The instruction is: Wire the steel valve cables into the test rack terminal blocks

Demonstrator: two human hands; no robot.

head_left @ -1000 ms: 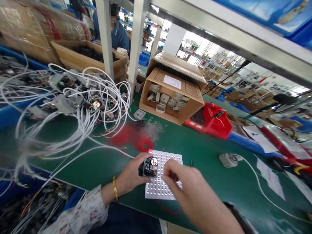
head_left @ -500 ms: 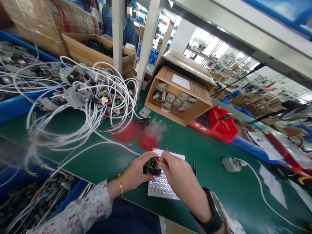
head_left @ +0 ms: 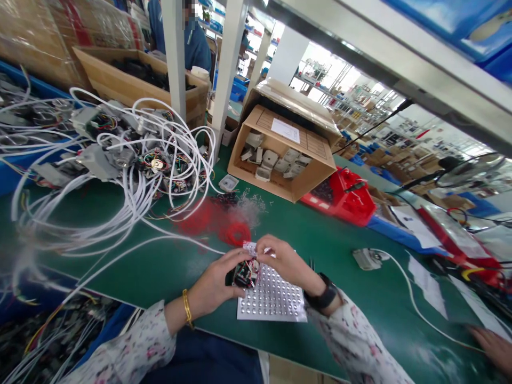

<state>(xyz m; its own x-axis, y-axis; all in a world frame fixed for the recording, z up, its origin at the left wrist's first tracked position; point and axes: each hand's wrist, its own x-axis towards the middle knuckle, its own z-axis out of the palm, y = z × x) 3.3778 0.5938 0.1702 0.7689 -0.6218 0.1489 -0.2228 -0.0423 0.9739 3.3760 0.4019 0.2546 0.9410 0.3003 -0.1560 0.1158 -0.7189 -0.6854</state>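
Note:
My left hand (head_left: 214,282) is closed around a small dark electronic assembly (head_left: 245,274) with red and other coloured wires. A white cable (head_left: 168,234) runs from it toward the coil on the left. At the assembly's upper right edge, my right hand (head_left: 286,262) has its thumb and forefinger pinched together; what lies between them is too small to name. Beneath both hands lies a white sheet with rows of shiny round dots (head_left: 276,298). Red rings (head_left: 236,233) and small loose pins (head_left: 254,205) lie beyond the hands.
A heap of grey housings with coiled white cables (head_left: 132,154) fills the left. An open carton (head_left: 280,184) holds grey housings. A red bin (head_left: 348,200) stands right of it. A housing with a cable (head_left: 368,258) and another person's hand (head_left: 494,344) are at the right.
My right hand has turned and shifted up along the assembly's top edge, uncovering more of the dotted sheet. Another person's hand has come in at the lower right. The camera view has shifted slightly.

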